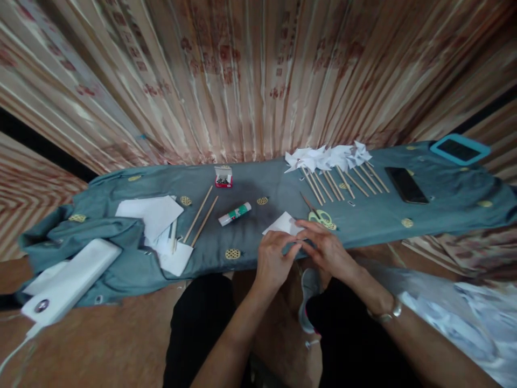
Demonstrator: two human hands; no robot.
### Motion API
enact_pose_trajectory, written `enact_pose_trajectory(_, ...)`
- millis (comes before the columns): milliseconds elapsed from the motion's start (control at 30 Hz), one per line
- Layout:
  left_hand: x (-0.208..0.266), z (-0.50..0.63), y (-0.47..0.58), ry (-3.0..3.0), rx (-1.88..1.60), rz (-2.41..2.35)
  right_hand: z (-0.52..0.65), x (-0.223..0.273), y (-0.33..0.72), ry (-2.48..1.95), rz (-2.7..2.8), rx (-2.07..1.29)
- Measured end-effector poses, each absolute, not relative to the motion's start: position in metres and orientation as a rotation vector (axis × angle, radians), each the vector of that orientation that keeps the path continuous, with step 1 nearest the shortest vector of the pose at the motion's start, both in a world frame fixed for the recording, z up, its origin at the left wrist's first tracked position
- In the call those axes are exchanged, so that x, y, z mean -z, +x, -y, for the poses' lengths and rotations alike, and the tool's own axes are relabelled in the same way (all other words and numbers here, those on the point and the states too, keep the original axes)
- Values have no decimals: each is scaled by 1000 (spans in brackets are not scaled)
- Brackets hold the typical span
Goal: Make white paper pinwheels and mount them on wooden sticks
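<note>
A small white sheet of paper is pinched between my two hands over the front edge of the cloth-covered table. My left hand grips its near side, with thumb and fingers pressed together. On the right side, my right hand holds the same sheet with its fingertips, close to the left ones. Just beyond my right hand lie scissors with pale green handles. To the left of the paper rests a green and white glue stick. The part of the sheet under my fingers is hidden.
Several paper pinwheels on sticks lie at the back right, beside a dark phone and a blue-framed tablet. A small red box of pins, two sticks, paper sheets and a white power bank occupy the left.
</note>
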State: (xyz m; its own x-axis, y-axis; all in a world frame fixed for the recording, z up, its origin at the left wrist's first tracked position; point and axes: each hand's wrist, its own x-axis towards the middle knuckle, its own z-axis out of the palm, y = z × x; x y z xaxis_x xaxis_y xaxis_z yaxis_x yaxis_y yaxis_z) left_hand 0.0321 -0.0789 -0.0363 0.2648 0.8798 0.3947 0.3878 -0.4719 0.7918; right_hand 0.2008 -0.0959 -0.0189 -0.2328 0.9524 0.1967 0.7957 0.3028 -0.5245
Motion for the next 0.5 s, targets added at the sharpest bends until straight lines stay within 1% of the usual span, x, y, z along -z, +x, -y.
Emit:
enact_pose_trajectory(133, 31, 81, 19, 2140, -1133, -1128, 85, 30, 210, -1592, 1732, -720)
enact_pose_trajectory(267, 29, 87, 14, 2429, -890, -978, 73, 38, 217, -1578, 1461, -947)
enact_pose_trajectory(367, 32, 90, 16, 2603, -707, -866, 70, 42, 216, -1540, 1427, -1011)
enact_pose_trajectory(500, 42, 87, 14, 2715, -572, -895, 69, 45, 211, -1593, 1544, -987)
